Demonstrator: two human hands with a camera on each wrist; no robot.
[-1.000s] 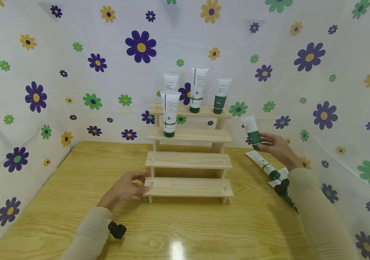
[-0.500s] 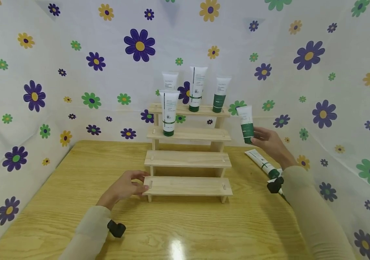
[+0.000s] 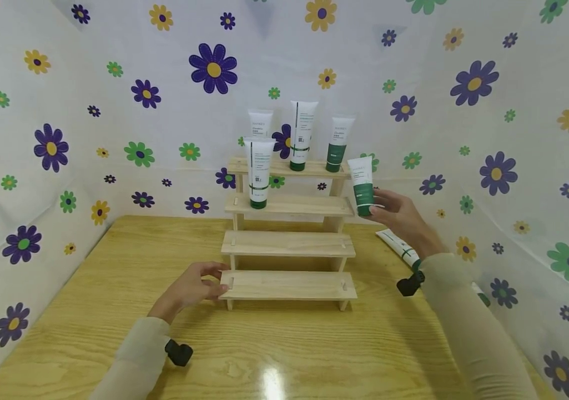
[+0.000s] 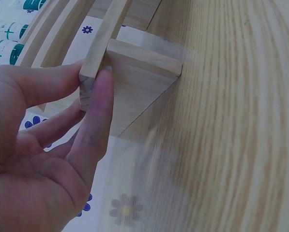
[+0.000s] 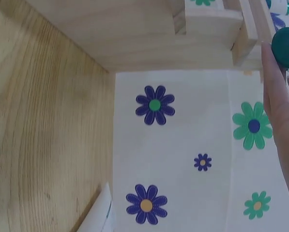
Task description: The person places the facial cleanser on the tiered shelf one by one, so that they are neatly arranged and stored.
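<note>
A wooden four-step display stand (image 3: 288,244) stands on the table. My left hand (image 3: 191,289) pinches the left end of its lowest shelf between thumb and fingers, as the left wrist view (image 4: 52,140) also shows up close. In my right hand (image 3: 404,219) is an upright white-and-green squeeze tube (image 3: 362,188), gripped near its green cap, just off the right end of the second-highest shelf. The right wrist view catches only the cap's round green end (image 5: 287,47). On the top shelf stand three tubes, among them a tall one (image 3: 303,136); another tube (image 3: 259,173) stands one shelf lower, at the left.
A white tube (image 3: 398,247) lies on the table right of the stand, partly hidden by my right arm. Beyond the forearm, part of another tube (image 3: 481,294) shows. Flower-printed cloth (image 3: 164,122) encloses the table (image 3: 139,261) at the back and sides.
My right hand has carried the tube leftward and slightly up, from above the lying tubes to the stand's right side, turning it more upright. My left hand stays on the lowest shelf.
</note>
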